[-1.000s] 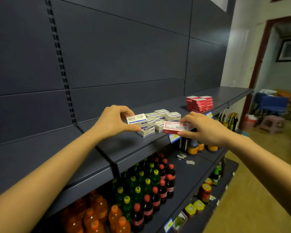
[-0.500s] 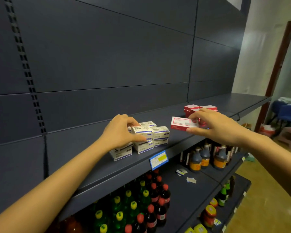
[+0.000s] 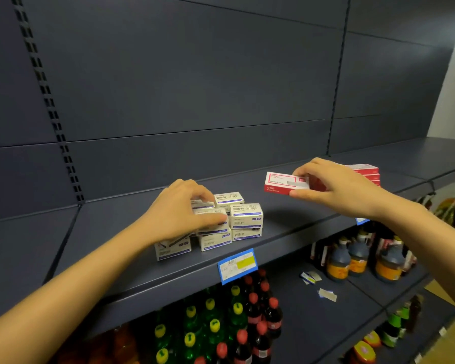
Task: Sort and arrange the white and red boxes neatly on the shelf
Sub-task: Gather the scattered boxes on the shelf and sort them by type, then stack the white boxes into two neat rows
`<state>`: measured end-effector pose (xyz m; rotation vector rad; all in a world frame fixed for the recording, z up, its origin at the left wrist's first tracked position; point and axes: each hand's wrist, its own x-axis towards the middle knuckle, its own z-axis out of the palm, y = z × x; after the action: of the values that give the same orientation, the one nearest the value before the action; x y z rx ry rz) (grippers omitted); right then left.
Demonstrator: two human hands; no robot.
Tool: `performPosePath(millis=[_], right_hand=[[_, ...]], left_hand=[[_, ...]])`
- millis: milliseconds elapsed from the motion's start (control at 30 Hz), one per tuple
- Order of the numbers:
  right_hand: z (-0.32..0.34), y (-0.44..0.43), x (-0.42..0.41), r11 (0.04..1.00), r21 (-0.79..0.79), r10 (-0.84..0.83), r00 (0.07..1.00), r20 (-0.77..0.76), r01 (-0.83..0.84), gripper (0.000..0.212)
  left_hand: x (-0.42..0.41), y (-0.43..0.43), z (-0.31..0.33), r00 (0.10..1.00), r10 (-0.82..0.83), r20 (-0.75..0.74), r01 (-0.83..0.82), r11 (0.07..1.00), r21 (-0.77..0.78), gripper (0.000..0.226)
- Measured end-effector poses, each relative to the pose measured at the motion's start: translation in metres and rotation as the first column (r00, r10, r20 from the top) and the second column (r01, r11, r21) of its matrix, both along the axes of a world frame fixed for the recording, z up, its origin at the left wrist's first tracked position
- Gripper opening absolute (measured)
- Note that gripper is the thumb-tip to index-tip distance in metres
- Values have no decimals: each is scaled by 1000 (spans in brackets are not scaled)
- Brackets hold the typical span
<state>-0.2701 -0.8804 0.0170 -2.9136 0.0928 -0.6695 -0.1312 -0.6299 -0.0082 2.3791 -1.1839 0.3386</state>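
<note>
Several white boxes [image 3: 245,216] with blue print stand stacked two high on the dark shelf [image 3: 132,248]. My left hand [image 3: 180,210] grips one white box [image 3: 211,218] on top of that stack, thumb along its front. My right hand [image 3: 331,186] pinches a red and white box [image 3: 281,182] by its right end and holds it in the air above the shelf, just left of a stack of red boxes [image 3: 365,173]. That red stack is partly hidden behind my right hand.
A blue and yellow price tag [image 3: 237,265] hangs on the shelf's front edge. The shelf below holds bottles with green, yellow and red caps [image 3: 229,316], dark sauce bottles [image 3: 357,258] and loose paper labels [image 3: 326,294]. The dark back panel [image 3: 195,88] rises behind the boxes.
My right hand has carried the red box a little further right, up to the red stack. My left hand stays on the white stack. The camera has turned left and moved closer.
</note>
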Motion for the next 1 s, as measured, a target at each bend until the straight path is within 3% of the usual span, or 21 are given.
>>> performPosePath(millis=[200,667,900,1000], right_hand=[[7,-53,2,999,-23,32,999,14,-31,41],[23,-235,2,999,38,16,991,-135,-11,45],[5,-274,22,995,62,88,963,-255,-74,43],[3,-274,27,996,35,87,970,-227,-82,48]], left_hand=[[-8,-38,20,998,58,37,-54,994,-99,26],[-20,-187,30,966,251,67,-246,966,-79,31],[-21,-205,28,932,357,53,-354,933,-62,29],[-23,-197,33,925,379,44,-375,924,-76,29]])
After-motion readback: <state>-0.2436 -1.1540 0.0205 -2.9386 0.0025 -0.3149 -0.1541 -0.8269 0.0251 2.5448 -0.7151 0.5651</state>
